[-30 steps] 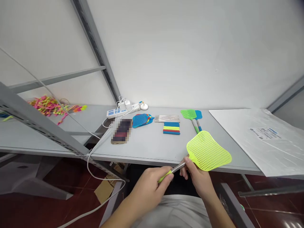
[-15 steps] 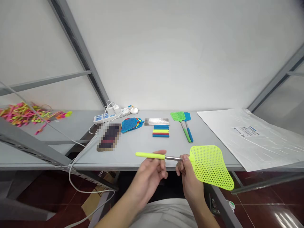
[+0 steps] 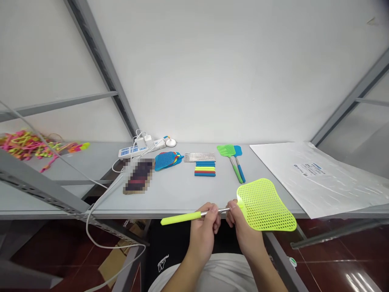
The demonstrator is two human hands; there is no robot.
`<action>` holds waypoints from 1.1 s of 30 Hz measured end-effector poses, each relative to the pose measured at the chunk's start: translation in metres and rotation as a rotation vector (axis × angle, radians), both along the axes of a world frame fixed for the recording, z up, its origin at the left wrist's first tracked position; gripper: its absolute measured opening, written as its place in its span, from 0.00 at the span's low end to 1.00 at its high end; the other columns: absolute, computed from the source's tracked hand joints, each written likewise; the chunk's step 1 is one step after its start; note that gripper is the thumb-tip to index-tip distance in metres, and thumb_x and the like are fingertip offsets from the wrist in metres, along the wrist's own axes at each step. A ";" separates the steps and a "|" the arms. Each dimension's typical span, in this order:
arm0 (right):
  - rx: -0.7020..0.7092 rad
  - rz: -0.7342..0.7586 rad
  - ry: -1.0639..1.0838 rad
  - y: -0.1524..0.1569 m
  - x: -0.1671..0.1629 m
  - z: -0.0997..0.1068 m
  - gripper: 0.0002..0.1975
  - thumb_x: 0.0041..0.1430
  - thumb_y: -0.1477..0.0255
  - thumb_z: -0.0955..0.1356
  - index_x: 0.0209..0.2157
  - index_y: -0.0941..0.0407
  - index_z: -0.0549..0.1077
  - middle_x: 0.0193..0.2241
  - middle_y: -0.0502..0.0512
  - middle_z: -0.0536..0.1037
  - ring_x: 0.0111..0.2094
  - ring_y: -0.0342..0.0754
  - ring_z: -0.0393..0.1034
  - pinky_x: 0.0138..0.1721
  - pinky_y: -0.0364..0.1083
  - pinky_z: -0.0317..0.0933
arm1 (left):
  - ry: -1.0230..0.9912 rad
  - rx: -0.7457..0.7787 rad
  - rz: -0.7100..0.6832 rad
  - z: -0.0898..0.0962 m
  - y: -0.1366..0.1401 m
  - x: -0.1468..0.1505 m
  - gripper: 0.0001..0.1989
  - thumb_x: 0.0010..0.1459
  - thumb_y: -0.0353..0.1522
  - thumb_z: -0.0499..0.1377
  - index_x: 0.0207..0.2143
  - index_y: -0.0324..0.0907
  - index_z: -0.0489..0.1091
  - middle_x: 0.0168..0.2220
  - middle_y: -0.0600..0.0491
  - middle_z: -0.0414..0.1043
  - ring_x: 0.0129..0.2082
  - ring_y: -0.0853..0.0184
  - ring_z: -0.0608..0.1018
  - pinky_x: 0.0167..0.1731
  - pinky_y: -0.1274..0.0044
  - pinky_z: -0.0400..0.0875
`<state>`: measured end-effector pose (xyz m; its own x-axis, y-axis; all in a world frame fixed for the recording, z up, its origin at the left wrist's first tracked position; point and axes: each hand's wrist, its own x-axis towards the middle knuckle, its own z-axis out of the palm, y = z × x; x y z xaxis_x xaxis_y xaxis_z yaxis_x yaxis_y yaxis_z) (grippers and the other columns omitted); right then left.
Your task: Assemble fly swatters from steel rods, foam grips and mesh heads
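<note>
A yellow fly swatter (image 3: 266,206) is held level at the table's front edge, its perforated head to the right and its yellow grip to the left. My left hand (image 3: 205,227) pinches the metal rod just beside the grip. Close to the swatter head, my right hand (image 3: 240,225) is closed around the rod's other end. Beyond them on the table lie several metal rods (image 3: 199,157), a row of coloured handle grips (image 3: 205,168), a stack of loose swatter heads (image 3: 166,161), and a green swatter (image 3: 234,167) beside a blue swatter (image 3: 240,164).
At the right lies a large white plastic-wrapped package (image 3: 322,178). A power strip (image 3: 141,149) with cables and a pixelated object (image 3: 139,175) are at the left. Metal shelf posts (image 3: 100,61) frame the table. Pink and yellow pieces (image 3: 36,146) lie on the far-left shelf.
My left hand has moved right, from under the grip onto the metal rod, and now pinches it. The swatter has tilted, with its grip end lower and its head slightly higher.
</note>
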<state>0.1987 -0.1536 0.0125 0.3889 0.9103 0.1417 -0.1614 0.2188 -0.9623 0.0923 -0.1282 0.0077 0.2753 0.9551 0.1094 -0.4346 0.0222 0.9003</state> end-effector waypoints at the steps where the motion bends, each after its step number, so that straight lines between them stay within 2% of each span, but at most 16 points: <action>1: 0.004 0.009 -0.011 -0.001 -0.002 0.001 0.23 0.62 0.58 0.66 0.19 0.53 0.59 0.17 0.44 0.56 0.20 0.41 0.51 0.24 0.45 0.50 | 0.000 0.011 0.015 0.000 0.000 -0.007 0.21 0.64 0.40 0.55 0.19 0.42 0.57 0.19 0.60 0.52 0.20 0.72 0.57 0.20 0.77 0.51; 4: 0.034 -0.005 -0.104 -0.007 -0.004 0.007 0.24 0.63 0.58 0.65 0.18 0.54 0.59 0.18 0.45 0.57 0.21 0.42 0.53 0.26 0.45 0.50 | -0.003 0.050 0.045 0.002 -0.001 -0.021 0.22 0.63 0.39 0.56 0.18 0.42 0.57 0.18 0.59 0.52 0.21 0.71 0.57 0.22 0.76 0.51; 7: 0.087 0.007 -0.180 -0.012 -0.005 0.011 0.22 0.64 0.56 0.64 0.21 0.55 0.66 0.21 0.48 0.62 0.24 0.43 0.56 0.28 0.46 0.51 | -0.051 0.140 0.073 0.006 -0.004 -0.026 0.21 0.63 0.38 0.55 0.18 0.42 0.56 0.18 0.58 0.53 0.22 0.70 0.58 0.23 0.75 0.52; 9: 0.127 0.035 -0.099 -0.014 -0.007 0.010 0.22 0.64 0.53 0.62 0.25 0.54 0.68 0.23 0.50 0.65 0.25 0.45 0.57 0.27 0.46 0.52 | -0.104 0.215 0.091 0.007 -0.006 -0.026 0.20 0.64 0.37 0.54 0.19 0.42 0.57 0.18 0.58 0.53 0.22 0.70 0.59 0.24 0.74 0.52; 11: 0.152 0.017 0.025 -0.014 -0.010 0.008 0.22 0.65 0.52 0.61 0.25 0.54 0.66 0.22 0.49 0.64 0.24 0.45 0.57 0.27 0.47 0.52 | -0.129 0.259 0.096 0.007 -0.007 -0.025 0.19 0.64 0.36 0.54 0.20 0.42 0.57 0.18 0.58 0.54 0.22 0.69 0.59 0.25 0.74 0.54; 14: 0.145 -0.063 0.112 -0.013 -0.017 0.004 0.22 0.66 0.56 0.61 0.22 0.53 0.61 0.19 0.47 0.59 0.23 0.44 0.54 0.29 0.47 0.52 | -0.037 0.262 0.057 0.007 -0.007 -0.025 0.20 0.65 0.39 0.52 0.21 0.42 0.59 0.19 0.57 0.55 0.22 0.69 0.60 0.25 0.75 0.55; 16: 0.126 -0.062 0.106 -0.013 -0.021 0.002 0.22 0.67 0.59 0.61 0.21 0.53 0.60 0.19 0.47 0.58 0.24 0.44 0.54 0.30 0.47 0.52 | 0.052 0.249 0.005 0.006 -0.006 -0.024 0.19 0.66 0.39 0.53 0.22 0.42 0.62 0.21 0.56 0.59 0.23 0.69 0.62 0.24 0.75 0.56; 19: 0.096 -0.019 0.069 -0.013 -0.024 -0.002 0.23 0.68 0.59 0.61 0.20 0.53 0.59 0.20 0.47 0.58 0.25 0.45 0.56 0.31 0.47 0.53 | 0.115 0.241 -0.050 0.003 -0.006 -0.022 0.19 0.66 0.37 0.53 0.22 0.41 0.65 0.21 0.55 0.62 0.22 0.70 0.64 0.24 0.76 0.56; 23: 0.094 0.022 0.023 -0.013 -0.025 -0.004 0.24 0.68 0.58 0.59 0.19 0.53 0.58 0.19 0.48 0.58 0.25 0.46 0.57 0.31 0.47 0.54 | 0.129 0.259 -0.032 0.000 -0.009 -0.018 0.20 0.66 0.37 0.52 0.20 0.42 0.62 0.21 0.56 0.61 0.24 0.69 0.65 0.28 0.75 0.59; 26: 0.091 0.089 -0.027 -0.011 -0.024 -0.004 0.26 0.68 0.57 0.58 0.17 0.53 0.57 0.20 0.49 0.60 0.26 0.46 0.59 0.32 0.47 0.54 | 0.133 0.278 -0.053 0.005 -0.008 -0.019 0.20 0.67 0.38 0.51 0.21 0.42 0.61 0.21 0.56 0.62 0.25 0.69 0.66 0.29 0.75 0.59; 30: 0.061 0.146 -0.097 -0.010 -0.022 -0.001 0.22 0.66 0.60 0.62 0.19 0.53 0.60 0.20 0.46 0.59 0.25 0.44 0.55 0.30 0.45 0.52 | 0.218 0.270 -0.159 0.014 -0.002 -0.024 0.20 0.66 0.38 0.54 0.21 0.41 0.63 0.21 0.56 0.61 0.24 0.70 0.63 0.27 0.77 0.57; 33: 0.039 0.141 -0.123 -0.011 -0.023 0.003 0.22 0.67 0.60 0.62 0.20 0.54 0.58 0.20 0.45 0.56 0.24 0.43 0.52 0.27 0.45 0.50 | 0.242 0.238 -0.177 0.015 0.002 -0.028 0.21 0.65 0.38 0.54 0.19 0.41 0.63 0.19 0.58 0.56 0.22 0.71 0.59 0.26 0.77 0.55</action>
